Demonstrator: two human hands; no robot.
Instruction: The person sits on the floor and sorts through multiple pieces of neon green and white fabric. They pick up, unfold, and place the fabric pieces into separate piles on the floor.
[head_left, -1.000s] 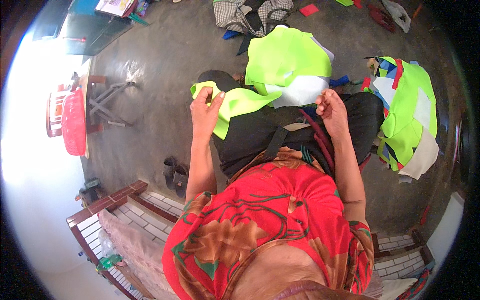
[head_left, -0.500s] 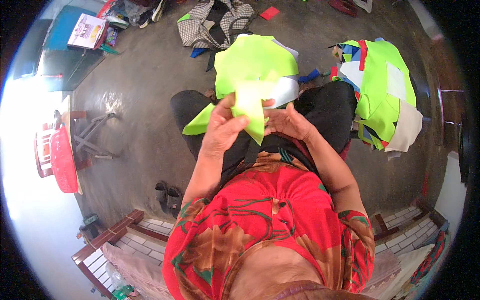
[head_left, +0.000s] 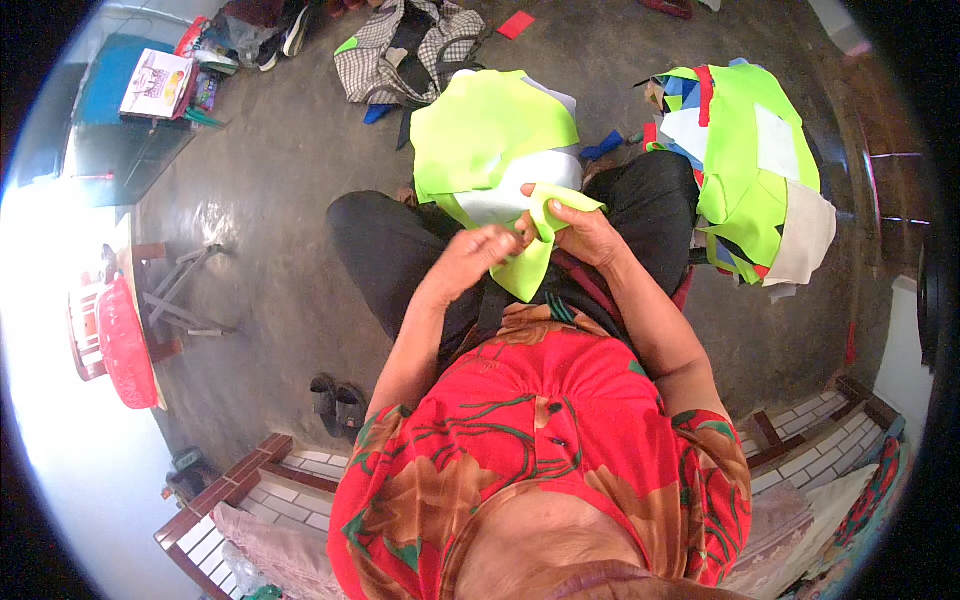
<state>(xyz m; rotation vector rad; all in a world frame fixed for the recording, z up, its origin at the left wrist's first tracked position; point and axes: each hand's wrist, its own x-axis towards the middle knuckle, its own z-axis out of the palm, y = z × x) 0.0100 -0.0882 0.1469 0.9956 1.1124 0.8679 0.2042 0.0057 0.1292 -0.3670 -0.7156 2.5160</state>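
Note:
A neon yellow-green fabric piece [head_left: 526, 272] hangs folded in front of my lap. My right hand [head_left: 588, 236] is closed on its upper part, the thumb lying over a fold. My left hand [head_left: 468, 262] is at the fabric's left edge, its fingers pinched together close to the right fingertips. What lies right between the left fingertips is partly hidden. Just beyond my hands stands a pile of yellow-green and white fabric pieces [head_left: 485, 130], between my black-trousered legs.
At right sits a second heap of mixed fabric scraps [head_left: 745, 215]. A checked cloth [head_left: 405, 50], a red scrap [head_left: 516, 25] and a blue scrap [head_left: 602, 146] lie on the floor. Leftward are a folding stand [head_left: 188, 290] and a red basin [head_left: 126, 345]; dark shoes [head_left: 338, 405] rest nearby.
The fabric piece has passed mostly from my left hand to my right and is now folded lower and further right. My right hand has closed on it. The view has shifted slightly.

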